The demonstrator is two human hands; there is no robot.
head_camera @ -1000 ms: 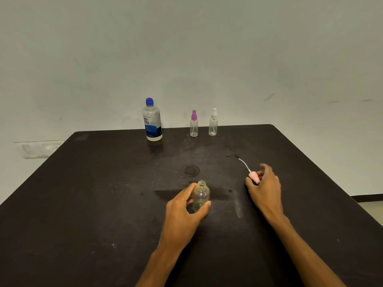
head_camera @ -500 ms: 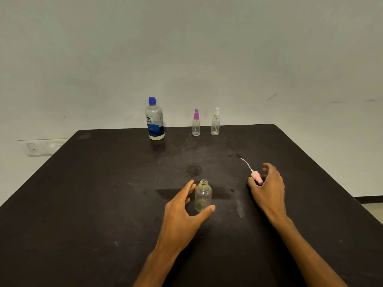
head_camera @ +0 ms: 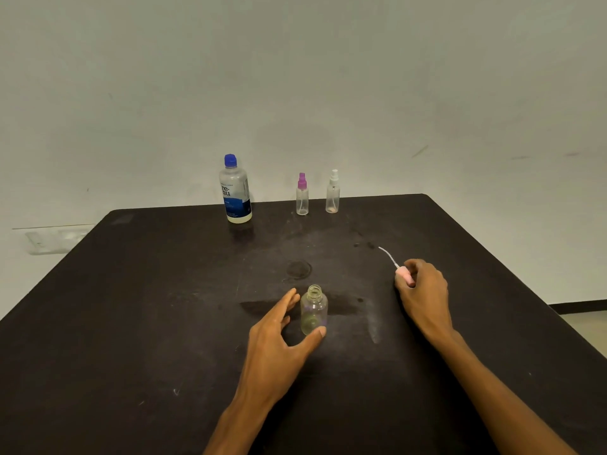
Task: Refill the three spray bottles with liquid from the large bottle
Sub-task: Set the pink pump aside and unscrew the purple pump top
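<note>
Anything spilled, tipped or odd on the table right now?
Nothing tipped. The open spray bottle stands upright without its pink spray head, which the right hand holds. Dull smears and a ring mark mark the table; wet or dry, I cannot tell.

On the table point(head_camera: 131, 323): one large bottle point(head_camera: 235, 190), two capped spray bottles point(head_camera: 302, 195) point(head_camera: 332, 192) beside it, one uncapped bottle point(head_camera: 313, 309), one loose pink sprayer top point(head_camera: 403, 275), two hands point(head_camera: 276, 336) point(head_camera: 425, 290).

The large bottle point(head_camera: 235, 192) carries a label reading "re-nu" (first letters partly cut off); smaller print is illegible.
</note>
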